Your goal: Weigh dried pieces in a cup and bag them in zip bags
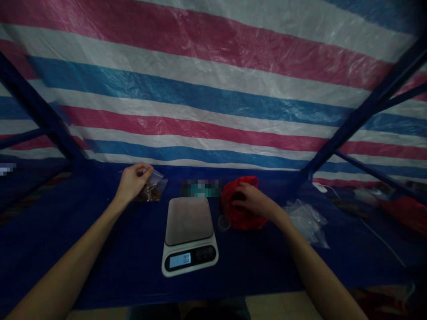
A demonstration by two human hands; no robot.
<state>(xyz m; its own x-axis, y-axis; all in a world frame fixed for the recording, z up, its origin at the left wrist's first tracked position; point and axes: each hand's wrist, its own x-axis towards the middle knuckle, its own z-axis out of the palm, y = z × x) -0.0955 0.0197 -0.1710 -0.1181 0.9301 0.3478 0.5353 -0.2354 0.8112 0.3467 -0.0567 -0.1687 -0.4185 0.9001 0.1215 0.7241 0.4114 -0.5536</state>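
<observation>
My left hand (pixel 135 178) is closed, fingertips pinching the top of a small clear zip bag (pixel 154 189). Brown bits show through the lower part of that bag, too dim to name. Over the mouth of a red cloth-like bag (pixel 248 221) reaches my right hand (pixel 251 198), its fingers bent and apart; the bag's contents are hidden. Between the hands stands a white kitchen scale (pixel 190 222) with a bare weighing plate, its display reading 0.0. A small round clear dish or lid (pixel 224 222) lies against the red bag's left side.
Right of the red bag is a loose pile of clear plastic bags (pixel 305 221). A blurred-out dark object (pixel 200 188) lies behind the scale. Blue cloth (pixel 133 258) covers the table. Slanting blue poles (pixel 353 118) and a striped sheet (pixel 200 93) close off the back.
</observation>
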